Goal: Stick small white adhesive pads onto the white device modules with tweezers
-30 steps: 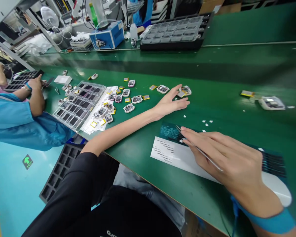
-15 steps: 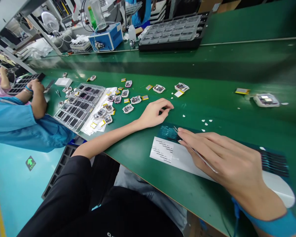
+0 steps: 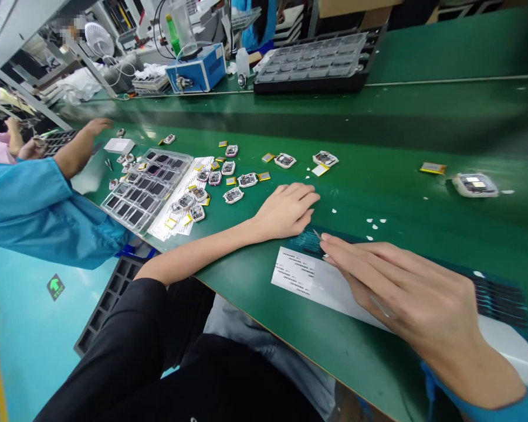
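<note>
My right hand [image 3: 405, 287] is closed around a pair of metal tweezers [image 3: 382, 307], whose tips point left just above a dark sheet with fine teal lines [image 3: 305, 241]. Beneath that hand runs a long white strip [image 3: 334, 287], with a printed label sheet [image 3: 293, 272] at its left end. My left hand [image 3: 286, 211] rests on the green bench by the dark sheet's upper left corner, fingers loosely bent and slightly apart, with nothing visible in it. A blue band circles my right wrist.
Small white device housings [image 3: 247, 179] with yellow-edged batteries [image 3: 264, 176] lie left of centre. One housing [image 3: 475, 185] sits far right. Small white scraps [image 3: 369, 228] dot the bench. A clear tray [image 3: 147, 187] holds dark screens; a co-worker's blue sleeve [image 3: 39, 181] is beside it.
My left hand has flattened and turned, its thumb and forefinger coming closer together. My right hand keeps the tweezers, now tilted differently. The co-worker's hand has reached away over the bench.
</note>
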`<action>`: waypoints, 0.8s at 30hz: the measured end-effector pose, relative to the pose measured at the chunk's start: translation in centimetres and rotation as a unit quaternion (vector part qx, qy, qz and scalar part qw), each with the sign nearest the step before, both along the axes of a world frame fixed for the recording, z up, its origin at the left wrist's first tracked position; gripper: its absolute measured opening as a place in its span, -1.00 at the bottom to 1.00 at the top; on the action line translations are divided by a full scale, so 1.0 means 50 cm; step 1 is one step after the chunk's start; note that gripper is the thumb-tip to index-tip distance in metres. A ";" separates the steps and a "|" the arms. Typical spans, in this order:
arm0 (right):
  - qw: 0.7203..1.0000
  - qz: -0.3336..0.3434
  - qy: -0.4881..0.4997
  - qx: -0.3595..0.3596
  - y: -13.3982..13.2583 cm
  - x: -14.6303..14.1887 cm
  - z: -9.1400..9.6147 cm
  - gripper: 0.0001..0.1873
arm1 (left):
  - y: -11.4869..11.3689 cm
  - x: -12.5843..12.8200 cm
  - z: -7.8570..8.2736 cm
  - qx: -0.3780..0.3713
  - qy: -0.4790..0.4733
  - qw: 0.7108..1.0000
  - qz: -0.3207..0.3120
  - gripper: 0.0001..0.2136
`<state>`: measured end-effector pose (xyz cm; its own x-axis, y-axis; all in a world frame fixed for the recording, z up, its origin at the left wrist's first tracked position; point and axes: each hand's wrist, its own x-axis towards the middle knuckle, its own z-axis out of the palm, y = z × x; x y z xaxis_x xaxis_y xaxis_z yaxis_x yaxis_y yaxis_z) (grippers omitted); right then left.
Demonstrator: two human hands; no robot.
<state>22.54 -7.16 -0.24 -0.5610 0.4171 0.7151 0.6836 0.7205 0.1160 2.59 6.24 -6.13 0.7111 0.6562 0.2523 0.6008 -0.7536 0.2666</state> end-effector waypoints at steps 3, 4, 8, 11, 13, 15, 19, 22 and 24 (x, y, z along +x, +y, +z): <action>1.000 -0.003 0.000 -0.009 0.001 -0.001 -0.005 -0.28 | 0.056 -0.005 0.003 0.049 -0.010 0.993 0.107 -0.52; 1.000 -0.003 0.000 -0.012 0.001 0.000 -0.007 -0.24 | 0.082 -0.009 0.006 0.057 -0.010 0.987 0.148 -0.50; 1.000 -0.004 -0.008 -0.021 0.001 0.002 -0.009 -0.12 | 0.167 -0.027 0.012 0.023 0.023 0.969 0.247 -0.65; 1.000 -0.009 -0.009 -0.018 -0.001 0.002 -0.009 -0.06 | 0.185 -0.039 0.010 0.010 0.026 0.969 0.247 -0.63; 1.000 -0.010 -0.006 -0.013 -0.001 0.003 -0.008 -0.06 | 0.183 -0.043 0.008 0.013 0.028 0.970 0.241 -0.62; 1.000 -0.007 -0.008 -0.009 -0.001 0.004 -0.007 -0.07 | 0.180 -0.043 0.010 0.013 0.035 0.971 0.237 -0.63; 1.000 -0.003 -0.011 -0.008 -0.003 0.006 -0.006 -0.08 | 0.183 -0.042 0.018 0.006 0.050 0.970 0.238 -0.68; 1.000 -0.010 -0.006 -0.020 -0.006 0.006 -0.010 -0.07 | 0.182 -0.042 0.024 0.002 0.051 0.968 0.246 -0.71; 1.000 -0.012 0.000 -0.025 -0.007 0.006 -0.014 -0.06 | 0.179 -0.045 0.027 0.001 0.048 0.966 0.254 -0.73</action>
<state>22.83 -7.53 -0.92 -0.5500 0.4662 0.6929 0.7009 0.7088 0.0795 0.36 15.20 -4.76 0.3185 0.9261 0.2022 0.9148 -0.3562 0.1905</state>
